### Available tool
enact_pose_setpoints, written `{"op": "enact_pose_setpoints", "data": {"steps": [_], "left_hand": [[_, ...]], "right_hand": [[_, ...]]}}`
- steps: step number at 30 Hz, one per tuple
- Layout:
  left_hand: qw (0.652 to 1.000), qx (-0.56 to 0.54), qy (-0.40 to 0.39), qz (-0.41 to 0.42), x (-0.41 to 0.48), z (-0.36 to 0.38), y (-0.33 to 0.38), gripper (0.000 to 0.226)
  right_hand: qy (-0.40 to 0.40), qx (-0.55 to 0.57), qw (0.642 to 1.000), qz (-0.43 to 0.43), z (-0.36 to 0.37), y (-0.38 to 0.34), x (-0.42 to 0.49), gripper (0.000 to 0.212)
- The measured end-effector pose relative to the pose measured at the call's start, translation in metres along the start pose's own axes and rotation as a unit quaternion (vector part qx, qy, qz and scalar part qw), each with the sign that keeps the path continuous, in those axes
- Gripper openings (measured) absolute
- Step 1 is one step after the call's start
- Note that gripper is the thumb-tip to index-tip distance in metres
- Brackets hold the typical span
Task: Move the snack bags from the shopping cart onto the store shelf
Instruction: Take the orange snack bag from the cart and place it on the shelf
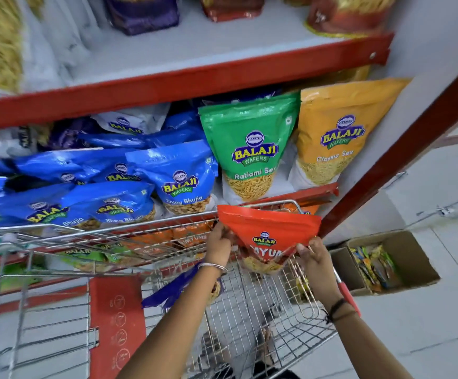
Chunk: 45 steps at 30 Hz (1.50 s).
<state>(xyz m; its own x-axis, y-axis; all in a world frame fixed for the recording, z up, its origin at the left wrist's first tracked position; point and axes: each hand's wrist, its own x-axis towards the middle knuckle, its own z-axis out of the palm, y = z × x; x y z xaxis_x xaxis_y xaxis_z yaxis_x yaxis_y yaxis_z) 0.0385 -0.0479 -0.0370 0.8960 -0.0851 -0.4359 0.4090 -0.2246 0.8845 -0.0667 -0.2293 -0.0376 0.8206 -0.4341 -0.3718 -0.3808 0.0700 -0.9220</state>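
Note:
An orange-red Balaji snack bag [267, 236] is held over the far end of the wire shopping cart [249, 318]. My left hand [219, 246] grips its left edge and my right hand [314, 259] grips its lower right corner. The bag is tilted, its top toward the red-edged store shelf [299, 195]. A dark blue bag [173, 289] lies in the cart under my left forearm, partly hidden. On the shelf stand blue Shing Bhujia bags [178, 179], a green Ratlami Sev bag [252, 149] and a yellow Classic Sev bag [337, 135].
The lower shelf behind the cart holds orange bags [192, 237] and green bags [86, 257]. An open cardboard box [402, 258] with small packets sits on the floor at right. A red shelf upright [402, 149] runs diagonally beside the cart. The upper shelf [195, 75] carries more bags.

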Motion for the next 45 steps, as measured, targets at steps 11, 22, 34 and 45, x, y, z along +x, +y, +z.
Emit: {"op": "enact_pose_setpoints", "data": {"steps": [11, 22, 34, 45], "left_hand": [[0.953, -0.253, 0.068, 0.152, -0.069, -0.041, 0.153, 0.031], [0.9, -0.324, -0.02, 0.291, -0.115, -0.067, 0.345, 0.027], [0.86, -0.317, -0.077, 0.392, -0.028, -0.062, 0.404, 0.032], [0.912, -0.294, -0.059, 0.282, 0.05, -0.06, 0.425, 0.02]], "right_hand": [[-0.039, 0.163, 0.971, -0.173, -0.002, -0.184, -0.04, 0.018], [-0.113, 0.272, 0.908, -0.298, -0.014, -0.374, -0.053, 0.013], [-0.134, 0.361, 0.85, -0.359, 0.013, -0.431, 0.066, 0.023], [-0.09, 0.308, 0.897, -0.306, 0.041, -0.445, 0.138, 0.015]]}}
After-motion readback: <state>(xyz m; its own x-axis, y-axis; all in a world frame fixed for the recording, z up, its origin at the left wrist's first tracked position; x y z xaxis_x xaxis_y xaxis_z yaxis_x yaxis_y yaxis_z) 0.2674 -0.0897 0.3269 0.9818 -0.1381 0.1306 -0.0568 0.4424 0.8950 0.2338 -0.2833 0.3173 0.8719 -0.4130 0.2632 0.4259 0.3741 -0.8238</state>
